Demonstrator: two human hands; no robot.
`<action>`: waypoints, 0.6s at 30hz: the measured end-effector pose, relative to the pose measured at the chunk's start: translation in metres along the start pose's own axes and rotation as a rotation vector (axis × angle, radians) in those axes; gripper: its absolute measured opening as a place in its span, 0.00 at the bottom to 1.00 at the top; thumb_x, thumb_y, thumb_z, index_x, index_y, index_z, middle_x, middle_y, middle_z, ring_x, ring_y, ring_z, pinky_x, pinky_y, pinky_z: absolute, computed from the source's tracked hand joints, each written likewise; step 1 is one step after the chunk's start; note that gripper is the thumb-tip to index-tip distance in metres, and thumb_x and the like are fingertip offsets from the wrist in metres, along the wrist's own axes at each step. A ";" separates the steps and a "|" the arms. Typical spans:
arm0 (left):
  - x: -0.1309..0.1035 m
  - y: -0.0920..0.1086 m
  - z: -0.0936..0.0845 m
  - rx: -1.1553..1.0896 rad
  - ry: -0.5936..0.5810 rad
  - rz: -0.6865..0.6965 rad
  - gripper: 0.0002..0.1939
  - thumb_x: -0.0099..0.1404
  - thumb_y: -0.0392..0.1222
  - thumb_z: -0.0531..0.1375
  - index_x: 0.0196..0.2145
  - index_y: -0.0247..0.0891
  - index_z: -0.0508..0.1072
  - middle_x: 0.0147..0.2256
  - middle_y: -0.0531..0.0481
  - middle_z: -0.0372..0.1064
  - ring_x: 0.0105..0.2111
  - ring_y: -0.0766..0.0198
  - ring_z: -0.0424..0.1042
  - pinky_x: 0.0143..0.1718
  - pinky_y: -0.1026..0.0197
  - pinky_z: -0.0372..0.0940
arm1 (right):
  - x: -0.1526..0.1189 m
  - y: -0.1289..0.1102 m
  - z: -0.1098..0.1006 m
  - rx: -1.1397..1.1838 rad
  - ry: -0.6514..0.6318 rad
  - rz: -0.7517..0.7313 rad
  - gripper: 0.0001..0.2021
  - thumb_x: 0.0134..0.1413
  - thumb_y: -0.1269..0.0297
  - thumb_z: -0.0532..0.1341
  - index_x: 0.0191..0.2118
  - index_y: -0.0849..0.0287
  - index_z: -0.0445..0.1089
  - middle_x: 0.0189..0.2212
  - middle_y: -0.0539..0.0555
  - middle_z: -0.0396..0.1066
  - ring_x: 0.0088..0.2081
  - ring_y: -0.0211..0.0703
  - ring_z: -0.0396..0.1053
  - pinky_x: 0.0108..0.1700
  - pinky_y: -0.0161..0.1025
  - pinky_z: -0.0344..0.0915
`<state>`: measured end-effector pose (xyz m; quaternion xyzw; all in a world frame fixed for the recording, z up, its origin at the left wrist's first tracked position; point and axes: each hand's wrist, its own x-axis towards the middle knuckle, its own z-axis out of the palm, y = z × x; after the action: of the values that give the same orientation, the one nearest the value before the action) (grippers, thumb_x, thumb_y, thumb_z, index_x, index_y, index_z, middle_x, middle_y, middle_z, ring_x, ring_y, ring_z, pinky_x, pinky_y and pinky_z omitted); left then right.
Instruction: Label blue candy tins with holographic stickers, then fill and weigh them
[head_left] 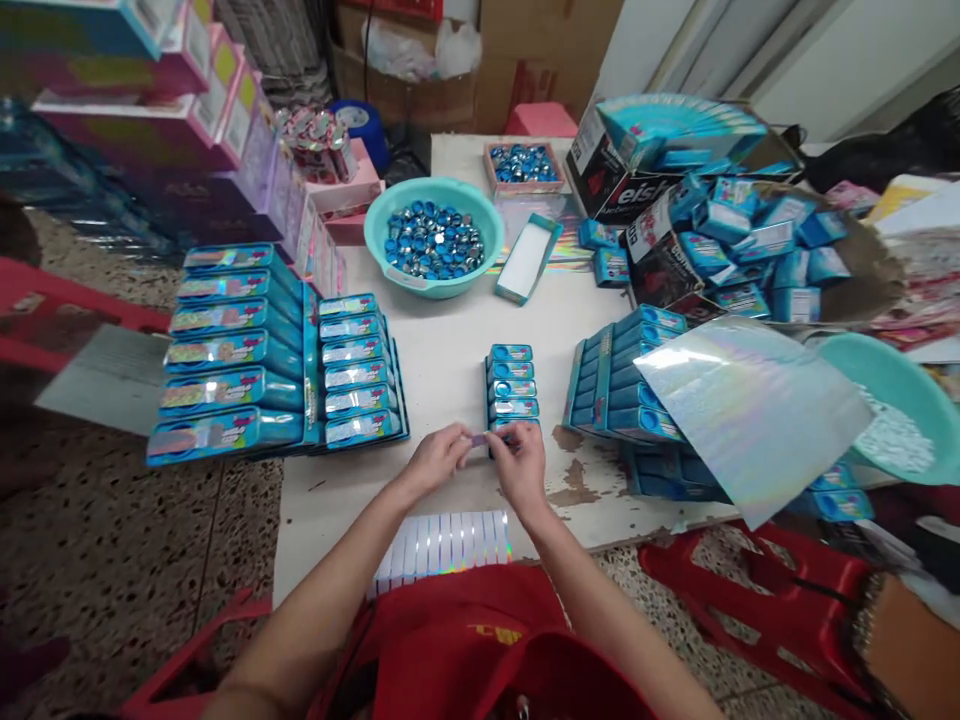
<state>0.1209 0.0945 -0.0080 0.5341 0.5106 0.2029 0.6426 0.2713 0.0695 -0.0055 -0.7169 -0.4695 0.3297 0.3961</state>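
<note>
purple strip (478, 439), ends pinched by left hand (437, 460) and right hand (523, 464); white tabletop (441, 375) shows either side.

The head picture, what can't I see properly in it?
All in the head view:
Small strip between left hand and right hand: any markings, too small and blurred.
Row of blue boxes: near end, behind the right hand.
Striped sheet: near edge, partly behind red clothing.
Tall box stack: upper part, cut off by the top edge.
</note>
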 end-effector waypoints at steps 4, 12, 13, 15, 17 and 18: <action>0.061 0.035 -0.010 0.056 -0.098 0.078 0.10 0.58 0.44 0.53 0.37 0.40 0.59 0.18 0.62 0.61 0.17 0.71 0.59 0.21 0.68 0.54 | 0.055 0.001 -0.010 -0.065 0.134 0.032 0.05 0.43 0.62 0.63 0.25 0.57 0.70 0.33 0.53 0.63 0.40 0.48 0.63 0.47 0.44 0.59; 0.104 0.044 -0.010 0.097 -0.132 0.064 0.07 0.55 0.35 0.50 0.34 0.40 0.55 0.16 0.62 0.60 0.16 0.71 0.58 0.20 0.67 0.52 | 0.095 0.010 -0.001 -0.046 0.197 0.176 0.03 0.39 0.66 0.63 0.23 0.58 0.68 0.37 0.57 0.64 0.44 0.50 0.63 0.51 0.44 0.58; 0.106 0.042 -0.009 0.078 -0.133 0.057 0.08 0.55 0.35 0.50 0.34 0.40 0.54 0.17 0.62 0.60 0.16 0.71 0.58 0.21 0.67 0.52 | 0.095 0.012 0.000 -0.044 0.197 0.192 0.03 0.39 0.66 0.62 0.23 0.58 0.68 0.36 0.56 0.64 0.43 0.49 0.63 0.50 0.44 0.58; 0.108 0.039 -0.008 0.035 -0.137 0.051 0.08 0.55 0.35 0.51 0.34 0.41 0.54 0.17 0.62 0.61 0.16 0.71 0.58 0.21 0.68 0.53 | 0.097 0.015 0.001 -0.042 0.195 0.215 0.04 0.38 0.65 0.62 0.23 0.58 0.68 0.35 0.56 0.66 0.41 0.49 0.64 0.48 0.43 0.59; 0.111 0.035 -0.007 0.010 -0.134 0.049 0.09 0.56 0.36 0.51 0.35 0.41 0.54 0.17 0.62 0.60 0.16 0.71 0.58 0.21 0.68 0.53 | 0.099 0.018 0.001 -0.037 0.195 0.231 0.05 0.37 0.63 0.63 0.24 0.58 0.67 0.35 0.56 0.67 0.40 0.48 0.65 0.46 0.42 0.60; 0.112 0.033 -0.006 0.018 -0.121 0.042 0.09 0.57 0.36 0.51 0.36 0.41 0.54 0.17 0.62 0.60 0.16 0.70 0.58 0.22 0.68 0.54 | 0.100 0.020 0.000 -0.033 0.197 0.242 0.07 0.37 0.62 0.63 0.25 0.58 0.67 0.34 0.55 0.68 0.39 0.48 0.65 0.45 0.42 0.61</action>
<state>0.1693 0.1992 -0.0270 0.5615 0.4615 0.1791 0.6631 0.3135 0.1583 -0.0331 -0.8035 -0.3440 0.2951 0.3860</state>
